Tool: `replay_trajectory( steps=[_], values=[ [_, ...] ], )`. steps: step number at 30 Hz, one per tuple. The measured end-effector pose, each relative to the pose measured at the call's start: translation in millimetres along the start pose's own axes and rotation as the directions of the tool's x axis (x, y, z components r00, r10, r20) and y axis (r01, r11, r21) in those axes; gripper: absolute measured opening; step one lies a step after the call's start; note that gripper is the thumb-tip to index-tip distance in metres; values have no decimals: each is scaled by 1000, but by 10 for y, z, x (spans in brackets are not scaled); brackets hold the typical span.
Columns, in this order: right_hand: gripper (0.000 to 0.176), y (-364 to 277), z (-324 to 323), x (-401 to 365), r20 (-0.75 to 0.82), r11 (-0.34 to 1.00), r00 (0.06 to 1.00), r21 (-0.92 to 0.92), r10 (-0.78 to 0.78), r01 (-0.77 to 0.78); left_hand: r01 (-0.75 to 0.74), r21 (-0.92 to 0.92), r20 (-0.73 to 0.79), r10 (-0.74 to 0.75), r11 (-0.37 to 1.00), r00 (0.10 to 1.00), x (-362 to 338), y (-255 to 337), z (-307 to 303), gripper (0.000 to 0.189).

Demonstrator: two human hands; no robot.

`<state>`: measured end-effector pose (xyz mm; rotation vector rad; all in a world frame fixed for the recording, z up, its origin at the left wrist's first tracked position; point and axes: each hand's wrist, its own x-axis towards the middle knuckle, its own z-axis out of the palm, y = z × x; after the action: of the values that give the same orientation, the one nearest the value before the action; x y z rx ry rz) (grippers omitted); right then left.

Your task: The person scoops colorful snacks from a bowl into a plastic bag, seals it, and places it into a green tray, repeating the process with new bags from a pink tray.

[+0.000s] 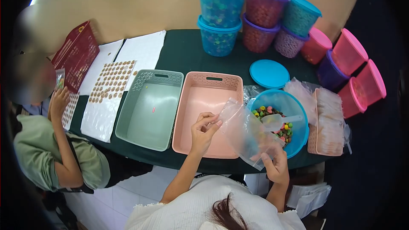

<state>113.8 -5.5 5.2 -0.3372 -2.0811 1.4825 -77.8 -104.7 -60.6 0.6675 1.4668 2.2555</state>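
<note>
Between my two hands hangs a clear plastic bag (240, 134), with no candy visible inside it. The fingers of my left hand (205, 128) pinch its upper left edge, over the pink basket (181, 115). My right hand (276, 164) grips the lower right edge, in front of the blue tub (303, 123). Colorful round candies (286, 133) lie in that tub. A translucent scoop (275, 122) rests on top of them, partly behind the bag.
A green basket (147, 110) stands left of the pink one. Lidded tubs (221, 8) are stacked at the back. A blue lid (269, 74) lies behind the open tub. Plastic bags fill a basket (312, 138) at right. Another person (55, 145) holds a small filled packet at left.
</note>
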Motion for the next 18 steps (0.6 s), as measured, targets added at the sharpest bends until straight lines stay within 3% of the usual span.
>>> replay_trajectory(
  steps=[4, 6, 10, 12, 13, 15, 18],
  values=[
    [15, -42, 34, -49, -4, 993, 993, -28, 118, -118, 12, 36, 95, -15, 999, 995, 14, -22, -87, 7],
    [15, -45, 37, -66, 10, 995, 995, -17, 101, -101, 222, 53, 182, -228, 974, 956, 18, 58, -67, 9],
    [16, -37, -3, -71, 108, 996, 992, -66, 63, -56, 288, 168, 202, -319, 943, 926, -18, 98, -3, 13],
    [13, -15, -37, -89, 97, 999, 995, -50, 20, -16, 193, 370, 232, -292, 909, 928, -34, 93, 23, 16],
    [12, 15, -81, -109, 58, 998, 997, -35, 55, -53, 198, 372, 233, -298, 907, 926, -46, 83, 27, 16],
    [13, -25, -158, -102, -37, 992, 991, -7, 129, -130, -27, 273, 251, -44, 962, 967, -48, 77, 25, 19],
    [19, 28, -239, -114, -132, 987, 978, 29, 161, -158, -27, 224, 129, -2, 974, 992, -62, 202, 38, 21]
  ],
)
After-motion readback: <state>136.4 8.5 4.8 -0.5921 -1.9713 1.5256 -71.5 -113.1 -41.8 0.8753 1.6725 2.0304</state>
